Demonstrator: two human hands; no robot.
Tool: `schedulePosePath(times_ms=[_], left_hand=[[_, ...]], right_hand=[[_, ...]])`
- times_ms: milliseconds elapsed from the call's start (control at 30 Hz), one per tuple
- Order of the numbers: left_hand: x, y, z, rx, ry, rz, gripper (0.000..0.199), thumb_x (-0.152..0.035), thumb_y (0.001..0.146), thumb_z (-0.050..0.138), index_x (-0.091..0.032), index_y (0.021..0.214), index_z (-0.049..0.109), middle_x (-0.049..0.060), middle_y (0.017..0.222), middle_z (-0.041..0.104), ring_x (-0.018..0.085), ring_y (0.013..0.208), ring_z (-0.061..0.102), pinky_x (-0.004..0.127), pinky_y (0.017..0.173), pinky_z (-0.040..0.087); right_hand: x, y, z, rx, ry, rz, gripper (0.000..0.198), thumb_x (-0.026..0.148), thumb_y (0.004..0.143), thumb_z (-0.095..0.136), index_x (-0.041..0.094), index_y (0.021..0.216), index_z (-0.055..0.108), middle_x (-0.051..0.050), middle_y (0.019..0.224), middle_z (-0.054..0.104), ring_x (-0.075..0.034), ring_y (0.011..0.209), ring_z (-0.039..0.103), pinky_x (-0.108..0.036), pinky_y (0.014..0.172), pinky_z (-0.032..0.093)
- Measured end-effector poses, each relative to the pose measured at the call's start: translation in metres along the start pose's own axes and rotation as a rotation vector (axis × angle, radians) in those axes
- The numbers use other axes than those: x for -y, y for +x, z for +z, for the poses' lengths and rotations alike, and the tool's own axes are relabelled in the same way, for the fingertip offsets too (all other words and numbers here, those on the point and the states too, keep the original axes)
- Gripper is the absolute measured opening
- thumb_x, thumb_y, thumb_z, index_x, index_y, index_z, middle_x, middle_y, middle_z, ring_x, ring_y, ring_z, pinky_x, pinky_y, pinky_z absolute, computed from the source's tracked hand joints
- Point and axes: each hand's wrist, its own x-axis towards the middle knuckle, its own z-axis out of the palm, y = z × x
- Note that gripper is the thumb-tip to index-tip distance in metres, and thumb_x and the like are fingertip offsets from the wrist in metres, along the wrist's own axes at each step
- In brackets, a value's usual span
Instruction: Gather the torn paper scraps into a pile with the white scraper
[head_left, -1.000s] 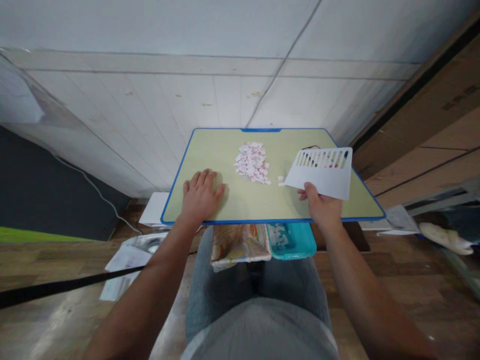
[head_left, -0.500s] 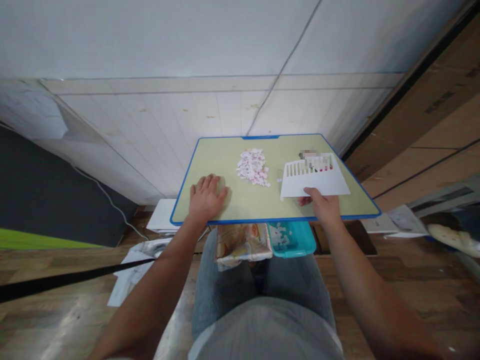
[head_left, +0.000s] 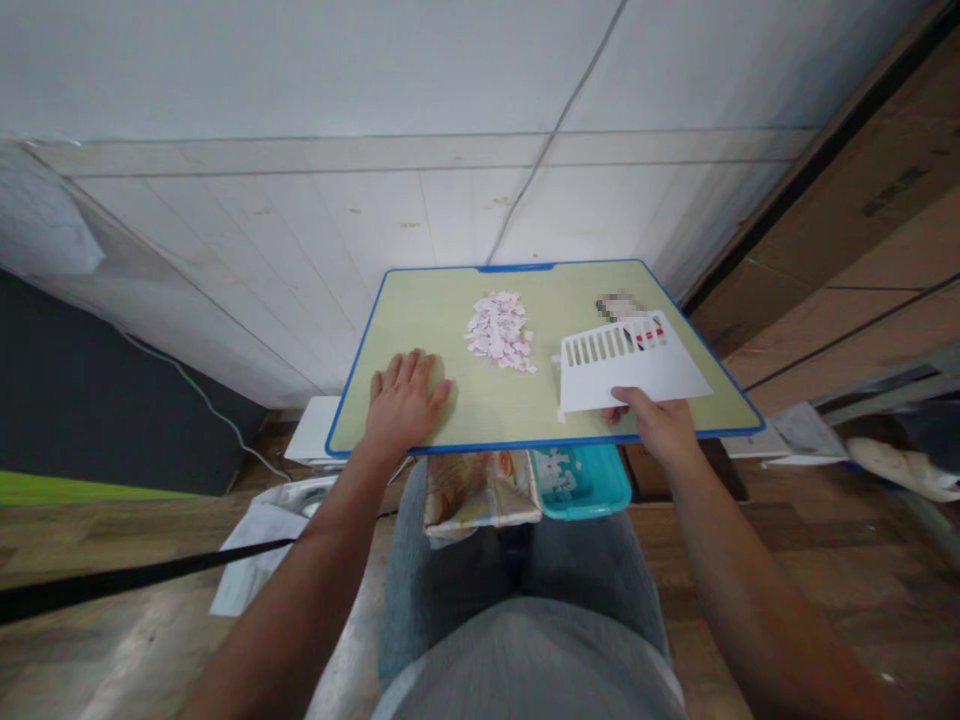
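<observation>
My left hand (head_left: 407,400) lies flat with fingers spread on the left part of a pale yellow-green board (head_left: 450,410) with a blue rim. My right hand (head_left: 656,420) pinches the near edge of a white sheet (head_left: 622,382), thumb on top and fingers beneath. A row of rounded slots runs along the sheet's far edge, and something red shows through a few at the right. Small whitish-pink paper pieces (head_left: 501,332) form a pile between my hands. Behind the sheet, a pixelated item (head_left: 619,305) on the board cannot be made out.
Below the board's near edge, a turquoise basket (head_left: 600,485) holds white scraps, beside a patterned bag (head_left: 480,490) at my lap. A white wall (head_left: 360,220) with a cable stands behind the board. Cardboard boxes (head_left: 877,250) rise at the right.
My right hand has drawn the white sheet slightly nearer and to the right, uncovering more of the pixelated item. My left hand stays flat on the board. The camera view has shifted a little.
</observation>
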Motion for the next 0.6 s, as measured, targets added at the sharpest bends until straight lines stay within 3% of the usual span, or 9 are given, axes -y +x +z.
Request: schedulePosePath(times_ms=[200,367,600], left_hand=[[0.004,-0.010,0.003,0.037,0.024,0.031,0.071,-0.056,0.122,0.044,-0.023,0.184,0.055,0.015,0.195,0.046,0.040,0.184,0.039,0.065,0.147,0.035],[0.006,-0.014,0.007,-0.022,-0.028,0.053,0.065,-0.056,0.122,0.049,-0.026,0.178,0.062,0.013,0.192,0.051,0.039,0.182,0.042,0.066,0.149,0.033],[0.007,-0.014,0.007,-0.077,-0.100,0.106,0.059,-0.052,0.120,0.053,-0.021,0.168,0.070,0.017,0.184,0.062,0.041,0.175,0.052,0.070,0.144,0.040]], right_hand=[[0.008,-0.002,-0.005,0.068,0.057,0.025,0.027,0.040,0.078,0.081,0.028,0.057,0.066,-0.003,0.052,0.068,-0.024,0.053,0.065,-0.039,0.058,0.061],[0.004,-0.002,-0.003,0.039,0.195,0.037,0.016,0.036,0.072,0.082,0.026,0.072,0.068,0.002,0.054,0.064,-0.018,0.043,0.054,-0.033,0.044,0.049],[0.004,-0.001,-0.001,0.005,0.175,0.054,0.020,0.034,0.070,0.082,0.026,0.081,0.067,0.003,0.054,0.064,-0.019,0.042,0.056,-0.033,0.044,0.052]])
